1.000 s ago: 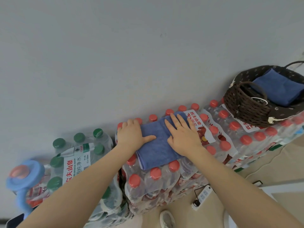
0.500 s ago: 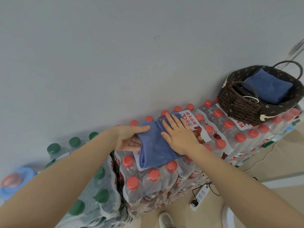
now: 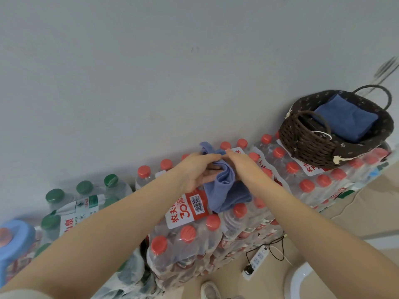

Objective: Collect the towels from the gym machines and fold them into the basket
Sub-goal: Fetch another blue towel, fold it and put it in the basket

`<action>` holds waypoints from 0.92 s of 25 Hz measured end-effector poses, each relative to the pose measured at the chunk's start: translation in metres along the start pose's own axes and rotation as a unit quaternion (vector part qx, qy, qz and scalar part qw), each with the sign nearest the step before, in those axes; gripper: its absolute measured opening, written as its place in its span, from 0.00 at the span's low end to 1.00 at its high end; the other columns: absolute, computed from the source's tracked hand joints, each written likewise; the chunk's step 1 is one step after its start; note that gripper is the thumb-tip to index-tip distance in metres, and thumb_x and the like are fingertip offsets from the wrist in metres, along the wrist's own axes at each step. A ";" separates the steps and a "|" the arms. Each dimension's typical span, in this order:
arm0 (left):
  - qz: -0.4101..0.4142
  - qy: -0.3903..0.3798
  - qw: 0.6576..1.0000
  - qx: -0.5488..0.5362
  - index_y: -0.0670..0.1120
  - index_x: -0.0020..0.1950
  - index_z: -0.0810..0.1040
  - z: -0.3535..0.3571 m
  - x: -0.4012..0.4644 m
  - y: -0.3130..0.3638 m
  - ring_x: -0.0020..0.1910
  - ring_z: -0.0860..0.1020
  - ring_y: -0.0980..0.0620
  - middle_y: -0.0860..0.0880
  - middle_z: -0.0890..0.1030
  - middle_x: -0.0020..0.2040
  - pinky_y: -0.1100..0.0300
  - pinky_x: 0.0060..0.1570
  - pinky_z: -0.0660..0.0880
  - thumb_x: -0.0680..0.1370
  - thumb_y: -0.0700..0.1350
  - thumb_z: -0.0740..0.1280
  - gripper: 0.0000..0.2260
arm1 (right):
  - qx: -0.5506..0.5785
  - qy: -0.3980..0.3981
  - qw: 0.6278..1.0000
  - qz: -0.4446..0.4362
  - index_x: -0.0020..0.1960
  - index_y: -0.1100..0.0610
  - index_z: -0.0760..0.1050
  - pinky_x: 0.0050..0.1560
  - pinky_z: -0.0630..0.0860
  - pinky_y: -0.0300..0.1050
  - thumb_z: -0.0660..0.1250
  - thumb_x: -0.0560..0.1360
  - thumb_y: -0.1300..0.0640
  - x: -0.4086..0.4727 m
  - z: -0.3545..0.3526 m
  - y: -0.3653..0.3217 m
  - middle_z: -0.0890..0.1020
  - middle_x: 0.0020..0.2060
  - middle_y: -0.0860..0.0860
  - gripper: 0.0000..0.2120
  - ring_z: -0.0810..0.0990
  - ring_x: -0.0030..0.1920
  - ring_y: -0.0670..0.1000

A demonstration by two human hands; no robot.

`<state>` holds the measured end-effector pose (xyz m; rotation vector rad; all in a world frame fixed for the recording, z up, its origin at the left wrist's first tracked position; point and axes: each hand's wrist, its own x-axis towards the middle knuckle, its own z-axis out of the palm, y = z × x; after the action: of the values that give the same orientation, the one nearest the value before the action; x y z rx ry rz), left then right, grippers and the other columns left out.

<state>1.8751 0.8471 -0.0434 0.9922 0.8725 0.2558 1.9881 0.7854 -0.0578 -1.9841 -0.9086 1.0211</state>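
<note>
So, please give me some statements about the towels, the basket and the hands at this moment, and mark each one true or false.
1. Both hands hold the blue towel on the pack of red-capped water bottles. True: the left hand and the right hand grip it at its top.
2. The wicker basket is empty. False: a folded blue towel lies in it.
3. The basket stands on the floor. False: it stands on the red-capped bottle packs, to the right of the hands.
4. The green-capped bottles are to the left of the red-capped ones. True.
5. A white power strip lies on the floor below the packs. True.
</note>
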 end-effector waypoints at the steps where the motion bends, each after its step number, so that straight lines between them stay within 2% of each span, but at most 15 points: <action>1: -0.009 -0.002 1.000 0.009 0.41 0.49 0.74 0.007 0.003 -0.001 0.36 0.78 0.51 0.44 0.77 0.39 0.64 0.32 0.79 0.80 0.42 0.60 0.06 | 0.074 0.008 0.996 0.048 0.45 0.56 0.77 0.57 0.72 0.47 0.53 0.79 0.44 0.000 -0.006 0.001 0.80 0.49 0.59 0.19 0.77 0.50 0.54; 2: -0.025 -0.001 0.999 0.023 0.41 0.47 0.74 0.014 0.005 -0.003 0.36 0.77 0.50 0.44 0.77 0.39 0.63 0.35 0.79 0.81 0.43 0.58 0.08 | 0.110 0.003 0.990 0.086 0.49 0.56 0.76 0.61 0.70 0.48 0.54 0.78 0.40 0.000 -0.010 0.004 0.79 0.53 0.56 0.22 0.76 0.54 0.54; 4: -0.050 0.012 0.998 0.043 0.40 0.45 0.73 0.023 0.007 -0.007 0.37 0.77 0.49 0.43 0.76 0.39 0.59 0.43 0.78 0.81 0.40 0.54 0.11 | 0.037 -0.047 0.994 0.095 0.61 0.56 0.71 0.61 0.70 0.48 0.59 0.75 0.39 -0.006 -0.018 0.005 0.76 0.58 0.53 0.24 0.74 0.59 0.55; 6: -0.025 0.031 0.996 0.080 0.38 0.55 0.72 0.024 0.013 -0.010 0.38 0.76 0.50 0.44 0.75 0.41 0.59 0.44 0.78 0.80 0.35 0.52 0.10 | -0.122 -0.106 0.987 0.006 0.69 0.56 0.64 0.55 0.75 0.49 0.67 0.74 0.50 -0.008 -0.022 0.007 0.76 0.58 0.55 0.27 0.77 0.56 0.56; 7: 0.008 0.041 0.989 0.139 0.39 0.60 0.70 0.019 0.016 -0.013 0.37 0.77 0.51 0.45 0.75 0.41 0.61 0.41 0.78 0.79 0.34 0.53 0.12 | -0.181 -0.117 0.976 -0.028 0.73 0.54 0.56 0.49 0.76 0.49 0.68 0.73 0.57 -0.009 -0.022 0.010 0.74 0.60 0.56 0.33 0.77 0.52 0.55; 8: 0.062 0.053 0.968 0.238 0.40 0.62 0.70 0.013 0.020 -0.015 0.38 0.77 0.52 0.46 0.76 0.43 0.63 0.39 0.77 0.79 0.35 0.55 0.13 | -0.215 -0.119 0.968 -0.055 0.76 0.52 0.47 0.46 0.77 0.48 0.67 0.72 0.62 -0.006 -0.024 0.015 0.69 0.65 0.57 0.40 0.77 0.49 0.55; 9: 0.127 0.061 0.923 0.357 0.41 0.63 0.70 0.005 0.023 -0.018 0.41 0.77 0.53 0.47 0.78 0.47 0.64 0.42 0.76 0.77 0.39 0.60 0.14 | -0.226 -0.118 0.964 -0.073 0.76 0.50 0.39 0.47 0.76 0.47 0.66 0.72 0.64 -0.005 -0.026 0.019 0.62 0.70 0.57 0.45 0.77 0.51 0.55; 11: 0.203 0.045 0.812 0.545 0.47 0.66 0.70 -0.006 0.024 -0.029 0.57 0.72 0.53 0.48 0.73 0.61 0.61 0.58 0.69 0.68 0.59 0.65 0.30 | -0.199 -0.117 0.968 -0.102 0.75 0.50 0.34 0.55 0.72 0.44 0.68 0.72 0.63 -0.006 -0.033 0.027 0.49 0.75 0.54 0.48 0.69 0.66 0.57; 13: 0.191 0.029 0.757 0.624 0.51 0.72 0.62 -0.006 0.022 -0.039 0.69 0.60 0.51 0.50 0.61 0.71 0.53 0.69 0.58 0.58 0.72 0.59 0.46 | -0.148 -0.126 0.974 -0.114 0.76 0.48 0.37 0.56 0.67 0.41 0.69 0.72 0.60 -0.001 -0.043 0.036 0.47 0.75 0.50 0.48 0.60 0.72 0.54; 15: 0.161 0.039 0.741 0.651 0.54 0.75 0.53 -0.005 0.025 -0.045 0.75 0.48 0.47 0.50 0.50 0.76 0.47 0.73 0.47 0.55 0.75 0.56 0.52 | -0.165 -0.130 0.968 -0.136 0.75 0.48 0.43 0.55 0.65 0.40 0.70 0.72 0.58 0.002 -0.049 0.039 0.49 0.74 0.48 0.44 0.61 0.71 0.53; 17: 0.124 0.031 0.729 0.672 0.56 0.76 0.45 -0.005 0.029 -0.044 0.76 0.42 0.42 0.51 0.44 0.77 0.44 0.74 0.44 0.57 0.76 0.59 0.53 | -0.226 -0.109 0.947 -0.201 0.68 0.49 0.58 0.57 0.65 0.40 0.71 0.71 0.57 0.002 -0.049 0.045 0.53 0.71 0.49 0.31 0.62 0.68 0.53; 19: 0.098 0.012 0.729 0.678 0.56 0.76 0.43 -0.011 0.033 -0.038 0.75 0.46 0.40 0.50 0.44 0.77 0.45 0.73 0.52 0.63 0.72 0.65 0.50 | -0.308 -0.052 0.914 -0.258 0.55 0.53 0.69 0.58 0.66 0.44 0.70 0.72 0.55 -0.003 -0.047 0.050 0.59 0.68 0.52 0.15 0.63 0.66 0.55; 20: 0.098 0.008 0.725 0.681 0.57 0.76 0.44 -0.015 0.035 -0.036 0.74 0.50 0.40 0.49 0.46 0.77 0.46 0.73 0.55 0.66 0.70 0.64 0.46 | -0.367 -0.018 0.881 -0.297 0.49 0.55 0.74 0.57 0.69 0.47 0.69 0.72 0.55 -0.006 -0.046 0.052 0.64 0.66 0.54 0.08 0.65 0.64 0.56; 22: 0.133 0.027 0.728 0.672 0.57 0.75 0.51 -0.023 0.040 -0.032 0.72 0.59 0.41 0.45 0.56 0.76 0.49 0.70 0.59 0.72 0.67 0.60 0.36 | -0.479 0.027 0.796 -0.369 0.37 0.55 0.78 0.42 0.75 0.47 0.70 0.67 0.56 -0.006 -0.043 0.056 0.77 0.53 0.54 0.03 0.73 0.52 0.54; 23: 0.160 0.042 0.743 0.649 0.56 0.75 0.56 -0.026 0.043 -0.028 0.71 0.63 0.42 0.44 0.63 0.74 0.51 0.69 0.61 0.75 0.63 0.58 0.30 | -0.516 0.046 0.763 -0.387 0.34 0.54 0.78 0.35 0.75 0.45 0.72 0.64 0.57 -0.006 -0.040 0.056 0.80 0.45 0.52 0.03 0.75 0.46 0.52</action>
<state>1.8783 0.8717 -0.0949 2.4767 0.9159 -0.0808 2.0344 0.7424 -0.0846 -1.9950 -2.3013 -0.1617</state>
